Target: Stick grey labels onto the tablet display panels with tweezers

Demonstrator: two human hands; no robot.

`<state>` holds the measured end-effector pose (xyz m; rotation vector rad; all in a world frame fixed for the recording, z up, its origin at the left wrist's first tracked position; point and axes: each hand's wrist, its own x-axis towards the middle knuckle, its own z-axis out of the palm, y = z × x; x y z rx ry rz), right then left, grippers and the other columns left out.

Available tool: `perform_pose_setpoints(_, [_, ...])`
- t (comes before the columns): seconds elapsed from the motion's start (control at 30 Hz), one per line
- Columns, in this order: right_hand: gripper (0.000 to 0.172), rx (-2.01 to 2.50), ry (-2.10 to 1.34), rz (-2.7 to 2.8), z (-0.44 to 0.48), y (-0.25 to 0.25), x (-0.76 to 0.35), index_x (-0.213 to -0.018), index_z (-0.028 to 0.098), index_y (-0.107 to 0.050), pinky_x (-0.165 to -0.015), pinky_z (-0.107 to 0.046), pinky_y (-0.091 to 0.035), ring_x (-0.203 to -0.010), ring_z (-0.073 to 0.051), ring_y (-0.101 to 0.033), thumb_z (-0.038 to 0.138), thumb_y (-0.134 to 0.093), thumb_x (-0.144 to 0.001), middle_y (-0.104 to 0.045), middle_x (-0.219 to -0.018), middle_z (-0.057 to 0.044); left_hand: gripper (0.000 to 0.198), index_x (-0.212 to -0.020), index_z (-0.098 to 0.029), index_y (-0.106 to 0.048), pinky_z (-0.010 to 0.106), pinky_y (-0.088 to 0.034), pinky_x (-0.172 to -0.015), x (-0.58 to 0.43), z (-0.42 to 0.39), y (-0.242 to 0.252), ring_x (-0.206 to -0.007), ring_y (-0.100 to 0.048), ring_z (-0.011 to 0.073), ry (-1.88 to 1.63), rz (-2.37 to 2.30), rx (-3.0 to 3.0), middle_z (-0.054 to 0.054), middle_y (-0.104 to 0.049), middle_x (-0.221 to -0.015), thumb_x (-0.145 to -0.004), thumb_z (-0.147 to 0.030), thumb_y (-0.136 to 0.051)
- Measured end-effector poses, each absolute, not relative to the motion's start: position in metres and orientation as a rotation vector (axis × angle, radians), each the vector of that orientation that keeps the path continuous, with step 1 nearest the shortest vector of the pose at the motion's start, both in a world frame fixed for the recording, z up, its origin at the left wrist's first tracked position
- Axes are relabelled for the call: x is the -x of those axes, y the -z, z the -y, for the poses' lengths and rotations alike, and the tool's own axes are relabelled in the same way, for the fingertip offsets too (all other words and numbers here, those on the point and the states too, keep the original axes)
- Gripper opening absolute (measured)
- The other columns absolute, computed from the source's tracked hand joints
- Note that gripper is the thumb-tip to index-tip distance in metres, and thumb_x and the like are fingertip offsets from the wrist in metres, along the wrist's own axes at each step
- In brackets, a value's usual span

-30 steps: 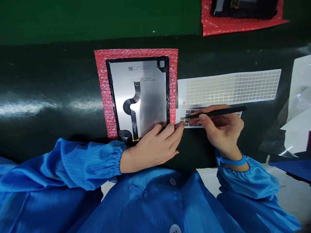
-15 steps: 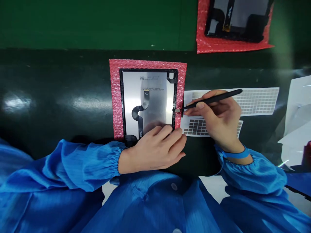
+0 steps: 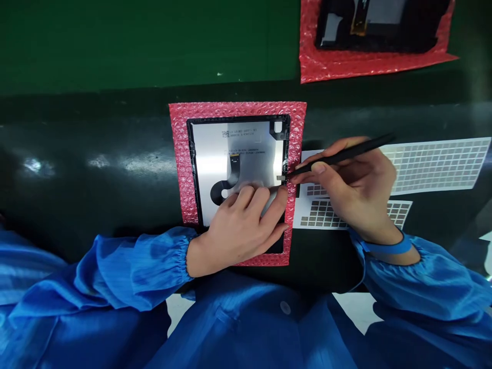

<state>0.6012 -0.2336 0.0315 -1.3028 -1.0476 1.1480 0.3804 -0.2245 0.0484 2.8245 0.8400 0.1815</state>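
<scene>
Laid flat, silver back up, on a sheet of pink-red bubble wrap (image 3: 179, 154) close to the near edge of the counter (image 3: 96, 205): a tablet display panel (image 3: 253, 164) in a black frame, with a margin of wrap bare along the far, left and right edges. Printed text and a small code near the far edge of the silver back, too blurred to read. Down the back, a curving black flex cable (image 3: 234, 166) with a gold-coloured end, partly hidden from its bend onward.

Over the near half of the panel, palm down, the left hand (image 3: 240, 225), with fingers loosely bent and slightly apart, nothing gripped between them; index fingertip at the right edge of the frame, thumb below it near the same edge.

Pinched in the right hand (image 3: 357, 184), between closed thumb and fingers: black tweezers (image 3: 355, 150), slanting down leftward to the right edge of the panel. At the tips, a small grey tab (image 3: 281, 178) lying across that edge, reaching onto the silver back. Impossible to tell whether stuck down or only held there.

Beneath and beside the right hand, two white label sheets, overlapped in view by fingers and wrist: a longer gridded label sheet (image 3: 442, 166) farther off, and a shorter label sheet (image 3: 323, 212) with grey-brown pieces, nearer the counter's near edge. Toward the far right, on red bubble wrap (image 3: 357, 72), a second display panel (image 3: 384, 15), cut off by the top of the view.
</scene>
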Motion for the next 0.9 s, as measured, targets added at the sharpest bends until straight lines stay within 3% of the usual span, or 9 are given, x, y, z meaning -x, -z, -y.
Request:
perform_pose_setpoints(0.3, [0.021, 1.364, -1.102, 1.091, 0.2346, -0.0344, -0.6007, -0.105, 0.027, -0.068, -0.069, -0.031, -0.072, -0.076, -0.020, -0.081, 0.013, -0.078, -0.092, -0.077, -0.091, 0.001, 0.057, -0.145, -0.006, -0.055, 0.038, -0.051, -0.081, -0.3799, 0.2243, -0.0495, -0.099, -0.062, 0.0289, -0.188, -0.829, -2.831, 0.013, -0.065, -0.108, -0.105, -0.045, -0.052])
perform_pose_setpoints(0.9, [0.028, 1.397, -1.071, 1.141, 0.2349, -0.0346, -0.6021, -0.106, 0.031, -0.069, -0.066, -0.028, -0.070, -0.076, -0.018, -0.081, 0.007, -0.075, -0.092, -0.076, -0.088, 0.005, 0.056, -0.144, -0.006, -0.056, 0.037, -0.049, -0.072, -0.3810, 0.2234, -0.0479, -0.095, -0.061, 0.0275, -0.189, -0.829, -2.840, 0.012, -0.066, -0.107, -0.105, -0.046, -0.052])
